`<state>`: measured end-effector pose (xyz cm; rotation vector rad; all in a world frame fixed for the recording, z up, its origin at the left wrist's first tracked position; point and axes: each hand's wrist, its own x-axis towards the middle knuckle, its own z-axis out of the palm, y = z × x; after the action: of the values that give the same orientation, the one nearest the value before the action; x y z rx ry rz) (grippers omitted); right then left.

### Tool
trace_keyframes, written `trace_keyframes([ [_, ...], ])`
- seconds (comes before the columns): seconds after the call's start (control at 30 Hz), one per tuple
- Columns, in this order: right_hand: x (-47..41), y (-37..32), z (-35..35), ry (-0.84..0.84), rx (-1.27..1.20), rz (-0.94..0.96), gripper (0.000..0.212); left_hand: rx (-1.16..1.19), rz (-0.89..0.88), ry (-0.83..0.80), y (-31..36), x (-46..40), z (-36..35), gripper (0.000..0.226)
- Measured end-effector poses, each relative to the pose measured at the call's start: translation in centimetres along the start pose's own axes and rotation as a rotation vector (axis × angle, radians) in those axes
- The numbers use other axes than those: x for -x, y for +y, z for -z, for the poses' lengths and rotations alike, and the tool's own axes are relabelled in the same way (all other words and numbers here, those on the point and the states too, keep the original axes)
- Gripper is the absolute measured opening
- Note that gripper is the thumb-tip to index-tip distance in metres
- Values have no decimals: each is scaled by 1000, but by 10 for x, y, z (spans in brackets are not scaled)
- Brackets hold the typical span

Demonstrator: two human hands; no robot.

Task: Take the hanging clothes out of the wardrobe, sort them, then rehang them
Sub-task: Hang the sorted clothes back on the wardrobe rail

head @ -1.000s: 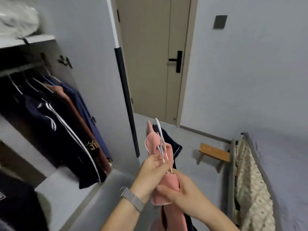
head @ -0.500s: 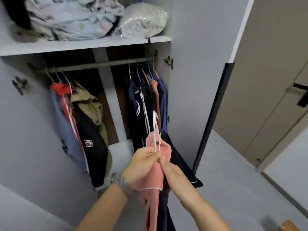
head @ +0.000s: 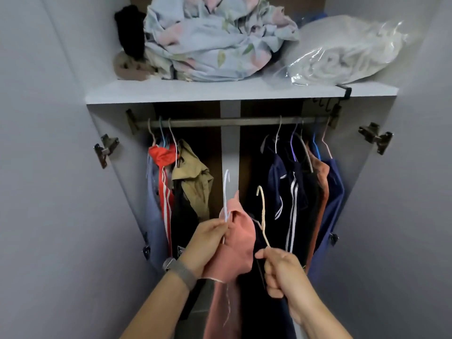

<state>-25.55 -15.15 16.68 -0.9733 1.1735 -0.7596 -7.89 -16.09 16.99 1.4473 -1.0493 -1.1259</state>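
A moment ago both hands held the two hangers pressed together in one bunch. Now the hangers are apart, one in each hand, and the wardrobe is seen straight on.

On the left side of the rail (head: 220,122) hang three hooks with a red top (head: 163,156) and a tan top (head: 193,172). In the near middle, the left hand (head: 208,243) pinches the white hanger (head: 226,199), which carries the pink cloth (head: 238,245). Just right of it, the right hand (head: 283,275) grips the cream hanger (head: 263,216), with a dark cloth (head: 264,302) hanging under it. So there are two hangers held, two hands, and two cloths, all in front of the open gap in the rail.

On the right side of the rail hang about five hooks with dark blue tops (head: 291,192), a rust one and a blue one.

Up on the shelf (head: 220,92) sit a pile of flowery cloth (head: 212,37) and one clear bag (head: 342,52) to its right.
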Motion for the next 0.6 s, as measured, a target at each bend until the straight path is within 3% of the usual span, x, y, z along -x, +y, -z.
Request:
trace_keyframes([
  [0.1,-48,-32,-11,-10,34,30,28,28,-22,32,21,-54,27,43],
  [0.33,-137,-94,-22,-24,114,148,32,-149,-54,188,72,-203,84,25],
  [0.47,-182,-115,-26,-84,182,179,29,-204,-24,379,69,-268,101,38],
  [0.6,-224,-131,-25,-159,240,171,28,-360,-4,468,64,-304,121,35],
])
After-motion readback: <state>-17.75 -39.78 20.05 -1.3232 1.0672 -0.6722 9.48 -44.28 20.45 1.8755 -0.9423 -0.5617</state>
